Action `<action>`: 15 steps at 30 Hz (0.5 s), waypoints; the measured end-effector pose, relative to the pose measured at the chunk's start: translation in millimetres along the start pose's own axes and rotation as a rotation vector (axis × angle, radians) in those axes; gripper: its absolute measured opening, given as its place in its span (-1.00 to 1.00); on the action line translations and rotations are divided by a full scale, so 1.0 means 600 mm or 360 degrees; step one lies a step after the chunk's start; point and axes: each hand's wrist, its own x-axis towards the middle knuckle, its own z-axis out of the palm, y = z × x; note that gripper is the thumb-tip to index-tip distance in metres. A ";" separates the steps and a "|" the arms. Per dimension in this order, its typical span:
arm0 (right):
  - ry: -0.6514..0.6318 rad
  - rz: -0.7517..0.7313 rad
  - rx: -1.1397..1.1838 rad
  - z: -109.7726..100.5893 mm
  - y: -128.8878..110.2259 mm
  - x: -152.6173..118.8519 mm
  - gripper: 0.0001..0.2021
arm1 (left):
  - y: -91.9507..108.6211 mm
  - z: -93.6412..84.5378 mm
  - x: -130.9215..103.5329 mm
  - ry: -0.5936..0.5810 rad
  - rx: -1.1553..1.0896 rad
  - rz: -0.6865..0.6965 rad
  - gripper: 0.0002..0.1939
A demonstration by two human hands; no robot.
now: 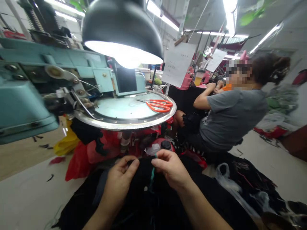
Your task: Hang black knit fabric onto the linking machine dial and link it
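Note:
Black knit fabric (136, 204) is spread over my lap below the machine. My left hand (121, 180) is closed, thumb against the fingers, pinching an edge of this fabric. Just to its right, my right hand (171, 169) pinches a strand of green yarn (152, 179) between thumb and forefinger. The yarn runs down from the fingertips across the black fabric; a bit of it shows above the thumb. Past the hands stands a teal machine with a round toothed dial (115, 111). Orange-handled scissors (159, 104) lie on the dial.
A black lamp (122, 32) hangs lit over the dial. On the right sits a co-worker in a grey shirt (235, 118) at another station. Red bags (88, 156) and a red container with a black lid (166, 145) are under the machine. Dark garments with clear plastic (227, 179) lie right.

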 end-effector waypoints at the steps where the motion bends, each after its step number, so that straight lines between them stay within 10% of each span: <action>1: -0.0007 -0.0019 0.0005 0.009 -0.007 0.004 -0.65 | 0.008 -0.004 0.005 0.0012 0.0024 0.0034 -0.58; 11: -0.0086 -0.0595 -0.0653 0.105 -0.087 0.011 -0.88 | 0.134 -0.046 0.028 0.0347 0.0752 0.1122 -0.88; 15: -0.0078 -0.0591 -0.0566 0.127 -0.090 0.022 -0.81 | 0.141 -0.067 0.042 0.0265 0.0585 0.0791 -0.80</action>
